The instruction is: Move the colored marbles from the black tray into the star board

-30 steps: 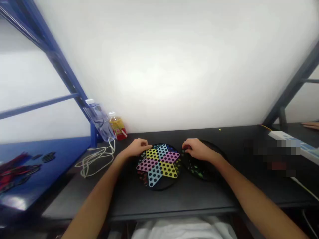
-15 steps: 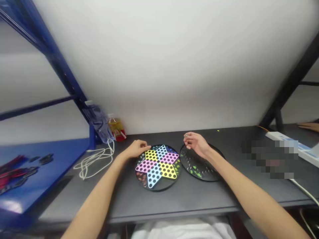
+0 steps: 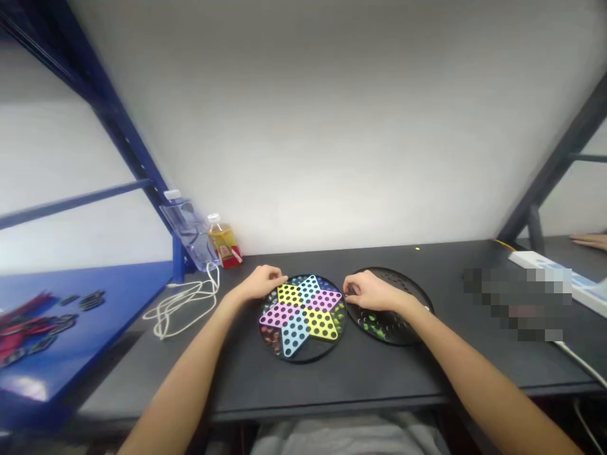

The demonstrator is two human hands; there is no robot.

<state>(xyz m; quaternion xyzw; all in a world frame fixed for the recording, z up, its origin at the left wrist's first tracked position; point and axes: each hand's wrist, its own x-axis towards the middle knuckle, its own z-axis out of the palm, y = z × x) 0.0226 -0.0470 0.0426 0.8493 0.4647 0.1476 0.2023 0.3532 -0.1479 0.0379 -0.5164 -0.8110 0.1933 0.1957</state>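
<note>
My left hand (image 3: 262, 282) curls at the rim of the star board (image 3: 303, 360), my right hand (image 3: 372, 292) over the black disc (image 3: 396, 273) just beside it (gripping anything? I can't tell).

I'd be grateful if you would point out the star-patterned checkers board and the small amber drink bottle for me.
Star-patterned checkers board (image 3: 302, 318): head view, the centre of the coloured star.
Small amber drink bottle (image 3: 224, 245): head view, the liquid-filled body.

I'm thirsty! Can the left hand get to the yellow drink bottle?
Probably yes. The left hand rests at the edge of the star board, and the yellow drink bottle stands on the desk just beyond it. Nothing stands between them; the white cable only lies flat alongside.
</note>
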